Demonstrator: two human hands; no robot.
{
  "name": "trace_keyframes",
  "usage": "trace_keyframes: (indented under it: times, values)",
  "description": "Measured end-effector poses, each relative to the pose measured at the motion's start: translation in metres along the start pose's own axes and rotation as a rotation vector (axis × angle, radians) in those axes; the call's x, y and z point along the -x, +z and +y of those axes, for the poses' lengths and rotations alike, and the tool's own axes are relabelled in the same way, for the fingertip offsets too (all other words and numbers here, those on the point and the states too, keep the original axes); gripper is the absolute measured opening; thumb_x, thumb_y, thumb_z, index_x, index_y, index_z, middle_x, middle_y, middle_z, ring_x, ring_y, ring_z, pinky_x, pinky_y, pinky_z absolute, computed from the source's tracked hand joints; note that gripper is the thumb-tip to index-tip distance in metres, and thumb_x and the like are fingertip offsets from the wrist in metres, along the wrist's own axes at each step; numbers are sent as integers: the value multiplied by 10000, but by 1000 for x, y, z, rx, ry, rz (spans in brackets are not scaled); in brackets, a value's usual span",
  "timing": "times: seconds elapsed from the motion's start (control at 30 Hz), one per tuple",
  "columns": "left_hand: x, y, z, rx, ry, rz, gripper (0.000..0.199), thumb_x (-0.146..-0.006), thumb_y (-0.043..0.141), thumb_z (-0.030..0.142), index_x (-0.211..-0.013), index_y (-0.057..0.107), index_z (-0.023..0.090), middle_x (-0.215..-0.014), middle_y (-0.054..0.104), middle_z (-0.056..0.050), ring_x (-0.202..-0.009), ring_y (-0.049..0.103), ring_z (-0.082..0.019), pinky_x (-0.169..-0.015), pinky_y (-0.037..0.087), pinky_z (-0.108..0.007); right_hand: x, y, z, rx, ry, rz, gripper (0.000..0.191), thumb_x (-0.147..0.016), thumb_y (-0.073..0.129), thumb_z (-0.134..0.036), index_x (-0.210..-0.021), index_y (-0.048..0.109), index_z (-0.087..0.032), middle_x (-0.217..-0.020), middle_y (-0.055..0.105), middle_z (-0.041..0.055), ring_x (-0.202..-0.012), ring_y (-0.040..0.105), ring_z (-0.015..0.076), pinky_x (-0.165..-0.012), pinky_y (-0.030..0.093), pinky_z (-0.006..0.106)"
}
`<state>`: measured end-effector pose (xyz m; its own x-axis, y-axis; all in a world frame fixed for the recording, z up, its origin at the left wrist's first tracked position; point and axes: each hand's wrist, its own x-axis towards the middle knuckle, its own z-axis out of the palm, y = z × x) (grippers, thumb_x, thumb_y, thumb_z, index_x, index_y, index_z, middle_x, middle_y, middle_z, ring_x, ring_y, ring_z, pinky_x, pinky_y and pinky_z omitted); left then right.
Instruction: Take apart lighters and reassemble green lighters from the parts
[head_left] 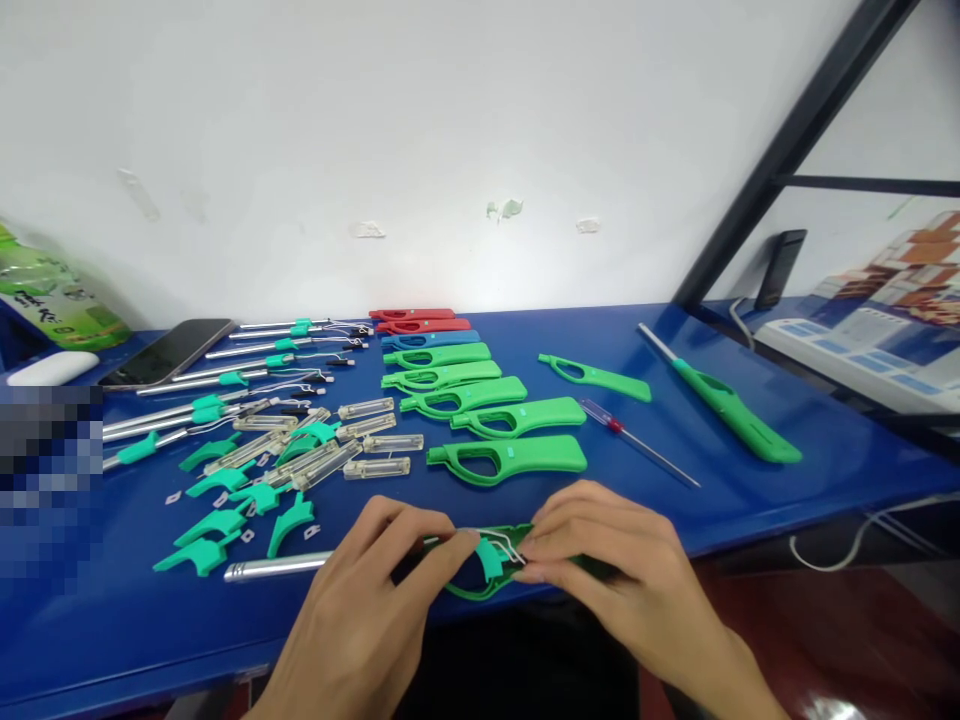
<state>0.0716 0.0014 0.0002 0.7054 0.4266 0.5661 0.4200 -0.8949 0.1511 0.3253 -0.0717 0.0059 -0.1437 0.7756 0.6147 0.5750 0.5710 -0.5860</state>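
At the table's front edge lies an open green lighter half-shell (466, 590), with a teal trigger (491, 560) and thin white wires (507, 543) inside. A metal tube (277, 566) sticks out to the left from under my left hand (367, 590). That hand is closed on the shell's neck end, thumb and fingers pressing near the trigger. My right hand (622, 565) pinches the wire ends over the handle part, its fingertips hiding what is beneath. Just beyond are several green lighter shells (536, 455).
Leftward lie teal triggers (202, 555), clear fuel tanks (377, 468), metal tubes with wires (217, 378) and a phone (169, 352). Blue (427, 341) and red shells (424, 325) sit farther back. Rightward are a screwdriver (645, 445), an assembled lighter (720, 395) and a black metal frame (780, 165).
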Motion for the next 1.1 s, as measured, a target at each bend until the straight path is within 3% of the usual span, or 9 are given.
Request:
trace_keyframes:
  times: [0.27, 0.6, 0.8, 0.93, 1.1]
  values:
    - [-4, 2, -1, 24, -9, -3, 481, -978, 493, -65, -1269, 697, 258, -1107, 740, -19, -937, 613, -167, -775, 568, -267, 0, 0, 0, 12, -7, 15, 78, -937, 845, -186, -966, 789, -232, -870, 841, -16, -848, 768, 181, -801, 622, 314]
    - [0, -1, -3, -20, 26, -48, 496, -963, 499, -39, -1310, 686, 262, -1115, 714, -42, -952, 589, -192, -689, 582, -251, -1, -1, -2, 23, -9, 2, 54, -953, 835, -210, -972, 789, -231, -878, 831, -9, -858, 756, 183, -790, 614, 323]
    - [-5, -5, 9, -16, 24, -45, 421, -990, 534, -17, -1324, 679, 194, -1138, 677, -86, -1011, 548, -217, -795, 592, -307, 1, -2, -2, 19, -21, -6, 77, -949, 839, -189, -985, 777, -216, -906, 825, -13, -885, 742, 164, -818, 593, 314]
    - [-7, -8, 20, 22, -18, -6, 264, -1034, 615, 113, -1287, 678, 150, -1118, 679, -104, -1011, 549, -236, -846, 575, -373, 1, -4, -3, 17, -14, -15, 69, -957, 827, -174, -991, 779, -210, -921, 818, -8, -898, 736, 161, -821, 589, 309]
    - [-1, -4, 20, -104, 63, -61, 242, -1032, 647, 141, -1264, 712, 163, -1172, 726, -98, -1089, 589, -273, -923, 548, -425, 2, -4, -1, 23, -22, -25, 69, -967, 817, -177, -996, 763, -209, -926, 815, -11, -913, 735, 156, -841, 579, 297]
